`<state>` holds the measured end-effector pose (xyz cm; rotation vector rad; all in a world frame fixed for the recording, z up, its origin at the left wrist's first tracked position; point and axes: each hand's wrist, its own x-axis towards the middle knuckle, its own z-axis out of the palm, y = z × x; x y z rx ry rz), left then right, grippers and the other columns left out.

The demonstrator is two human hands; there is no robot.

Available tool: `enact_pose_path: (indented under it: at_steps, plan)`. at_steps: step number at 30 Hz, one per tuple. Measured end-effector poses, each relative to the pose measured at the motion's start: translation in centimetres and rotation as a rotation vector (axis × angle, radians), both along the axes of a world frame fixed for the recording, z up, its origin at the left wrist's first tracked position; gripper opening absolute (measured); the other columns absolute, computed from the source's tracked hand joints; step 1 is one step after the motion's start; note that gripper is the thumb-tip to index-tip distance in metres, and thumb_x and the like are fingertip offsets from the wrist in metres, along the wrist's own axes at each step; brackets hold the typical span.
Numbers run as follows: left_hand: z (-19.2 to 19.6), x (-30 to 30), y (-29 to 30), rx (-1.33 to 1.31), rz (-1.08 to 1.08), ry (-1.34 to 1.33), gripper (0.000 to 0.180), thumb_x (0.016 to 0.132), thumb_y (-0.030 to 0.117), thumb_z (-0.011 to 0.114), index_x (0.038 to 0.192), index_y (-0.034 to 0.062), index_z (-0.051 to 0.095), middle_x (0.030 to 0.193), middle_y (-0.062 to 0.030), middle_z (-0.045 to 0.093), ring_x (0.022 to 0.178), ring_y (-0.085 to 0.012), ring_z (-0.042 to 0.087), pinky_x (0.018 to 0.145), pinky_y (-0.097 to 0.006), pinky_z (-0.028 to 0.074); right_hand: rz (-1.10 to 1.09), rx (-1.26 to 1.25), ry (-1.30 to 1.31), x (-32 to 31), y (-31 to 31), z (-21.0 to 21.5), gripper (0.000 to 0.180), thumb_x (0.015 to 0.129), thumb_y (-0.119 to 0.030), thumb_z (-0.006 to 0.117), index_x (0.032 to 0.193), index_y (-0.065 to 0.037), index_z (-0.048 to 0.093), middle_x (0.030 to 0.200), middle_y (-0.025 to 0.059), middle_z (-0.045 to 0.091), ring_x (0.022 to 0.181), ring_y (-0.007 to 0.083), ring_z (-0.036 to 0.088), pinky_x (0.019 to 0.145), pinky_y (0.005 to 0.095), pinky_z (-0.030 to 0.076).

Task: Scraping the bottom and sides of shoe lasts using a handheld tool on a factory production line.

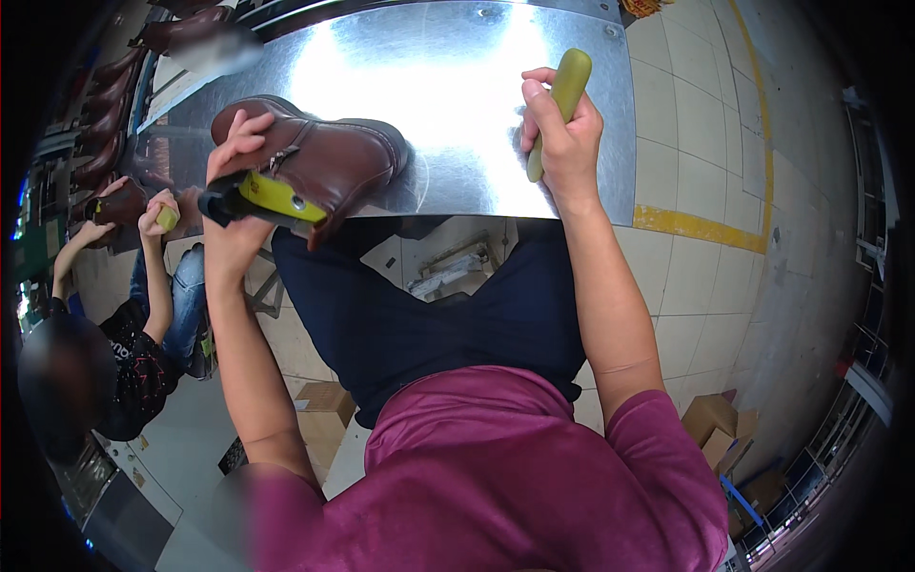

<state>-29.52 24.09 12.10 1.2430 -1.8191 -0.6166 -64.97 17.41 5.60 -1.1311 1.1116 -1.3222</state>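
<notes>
Brown leather boot [329, 162] is at the near left edge of the bench [438, 114], collar overhanging that edge; we can't tell whether the bench takes its weight. Our left hand [234, 145] grips the boot, fingers over its left side. Our right hand [570, 145] grasps the green stick [573, 78] over the bench's right part, well apart from the boot. We read this as boot positioning; using the stick would call for bringing it across, boot kept steady.
</notes>
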Motion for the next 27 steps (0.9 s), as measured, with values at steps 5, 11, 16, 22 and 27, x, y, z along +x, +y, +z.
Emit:
enact_pose_path:
  at_steps: [5, 11, 16, 22, 27]
  plan:
    - [-0.3, -1.1, 5.3, -0.214, 0.218, -0.218, 0.049, 0.081, 0.012, 0.079, 0.123, 0.0065, 0.056, 0.132, -0.0159, 0.066, 0.136, -0.0371, 0.054, 0.122, -0.056, 0.025, 0.011, -0.002, 0.006, 0.2, -0.5, -0.1, 0.023, 0.098, -0.026, 0.068, 0.108, -0.006, 0.066, 0.062, -0.0034, 0.054, 0.051, 0.0056, 0.052, 0.050, 0.0239, 0.044]
    - [-2.7, -1.1, 11.6, 0.064, 0.862, 0.130, 0.064, 0.071, -0.001, 0.092, 0.125, -0.0027, 0.059, 0.116, -0.0117, 0.069, 0.103, -0.0195, 0.069, 0.098, -0.036, 0.053, -0.004, 0.044, -0.092, 1.0, -0.4, 0.0, 0.028, 0.098, -0.025, 0.069, 0.113, -0.002, 0.064, 0.064, -0.0022, 0.053, 0.052, 0.0067, 0.049, 0.049, 0.0233, 0.040]
    - [-4.8, -1.2, 11.8, 0.085, 0.898, 0.319, 0.059, 0.076, 0.001, 0.090, 0.127, -0.0051, 0.060, 0.118, -0.0119, 0.068, 0.102, -0.0187, 0.067, 0.091, -0.032, 0.055, -0.028, 0.050, -0.035, 1.0, -0.6, 0.2, 0.032, 0.098, -0.025, 0.068, 0.116, 0.001, 0.063, 0.064, -0.0010, 0.054, 0.052, 0.0074, 0.048, 0.051, 0.0230, 0.039]
    - [-5.9, -1.4, 11.4, 0.006, 0.826, 0.423, 0.057, 0.082, 0.005, 0.084, 0.131, -0.0044, 0.057, 0.124, -0.0125, 0.066, 0.111, -0.0209, 0.065, 0.100, -0.033, 0.050, -0.028, 0.054, -0.013, 1.4, -0.7, -0.5, 0.031, 0.100, -0.024, 0.066, 0.116, 0.003, 0.062, 0.063, 0.0008, 0.054, 0.052, 0.0082, 0.049, 0.052, 0.0235, 0.040]
    - [-6.6, -1.3, 11.0, -0.044, 0.837, 0.443, 0.063, 0.077, 0.002, 0.088, 0.131, -0.0029, 0.057, 0.123, -0.0118, 0.066, 0.109, -0.0200, 0.066, 0.097, -0.034, 0.053, -0.028, 0.086, -0.040, 1.3, -0.9, -0.8, 0.029, 0.100, -0.022, 0.065, 0.116, 0.003, 0.062, 0.063, 0.0010, 0.053, 0.052, 0.0084, 0.049, 0.052, 0.0241, 0.040]
